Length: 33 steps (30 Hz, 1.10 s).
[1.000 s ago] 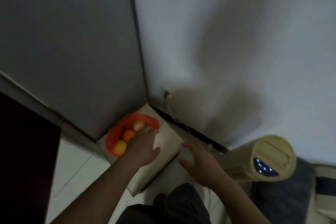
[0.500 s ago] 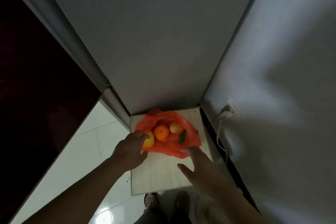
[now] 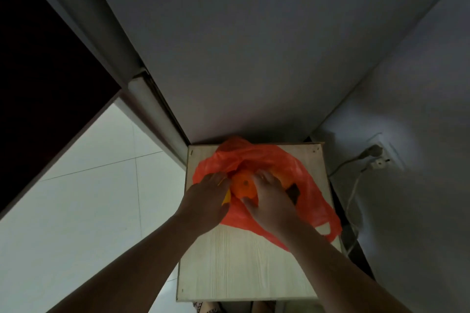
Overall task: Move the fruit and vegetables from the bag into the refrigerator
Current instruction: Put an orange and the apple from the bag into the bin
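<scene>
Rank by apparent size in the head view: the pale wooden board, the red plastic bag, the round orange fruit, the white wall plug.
1. Pale wooden board
2. Red plastic bag
3. Round orange fruit, partly hidden by both hands
4. White wall plug

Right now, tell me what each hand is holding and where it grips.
Both hands, left and right, cup the round orange fruit by its opposite sides inside the red plastic bag. Whether either grip is firm cannot be told.

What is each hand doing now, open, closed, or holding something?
Left hand: curled over a yellow fruit in the red bag; firm hold cannot be told.
Right hand: open, fingers spread beside the orange, not gripping.
</scene>
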Each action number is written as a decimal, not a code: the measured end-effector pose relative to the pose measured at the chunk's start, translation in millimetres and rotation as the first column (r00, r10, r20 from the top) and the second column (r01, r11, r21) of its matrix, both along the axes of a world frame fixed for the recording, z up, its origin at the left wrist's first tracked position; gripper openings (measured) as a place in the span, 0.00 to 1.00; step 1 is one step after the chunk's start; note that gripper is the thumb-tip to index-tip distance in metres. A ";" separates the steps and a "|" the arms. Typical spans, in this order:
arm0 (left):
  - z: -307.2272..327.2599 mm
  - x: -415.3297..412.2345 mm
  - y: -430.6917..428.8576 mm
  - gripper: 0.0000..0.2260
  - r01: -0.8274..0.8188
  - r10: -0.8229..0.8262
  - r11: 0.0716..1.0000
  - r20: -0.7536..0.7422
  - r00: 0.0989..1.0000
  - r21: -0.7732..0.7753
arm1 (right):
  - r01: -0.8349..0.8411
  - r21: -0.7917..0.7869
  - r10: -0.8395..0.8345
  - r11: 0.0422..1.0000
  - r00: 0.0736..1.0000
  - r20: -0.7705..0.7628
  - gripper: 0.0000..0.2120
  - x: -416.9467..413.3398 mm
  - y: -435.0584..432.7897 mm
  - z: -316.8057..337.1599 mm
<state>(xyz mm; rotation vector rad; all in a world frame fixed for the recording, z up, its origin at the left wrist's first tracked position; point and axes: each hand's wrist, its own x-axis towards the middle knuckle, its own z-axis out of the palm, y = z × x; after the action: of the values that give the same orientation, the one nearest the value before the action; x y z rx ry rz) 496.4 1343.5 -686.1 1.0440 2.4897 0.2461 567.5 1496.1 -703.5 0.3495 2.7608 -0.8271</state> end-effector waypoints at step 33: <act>178.6 77.0 -70.2 0.32 -0.602 0.465 0.757 0.439 0.769 0.254 | 0.238 -0.137 -0.249 0.962 0.966 -0.069 0.33 102.3 -38.9 199.5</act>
<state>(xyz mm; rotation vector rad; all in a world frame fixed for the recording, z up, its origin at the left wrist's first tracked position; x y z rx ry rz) 573.4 1273.2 -507.5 0.3034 2.3861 1.0421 669.9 1457.2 -504.0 0.6538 2.7608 -1.0959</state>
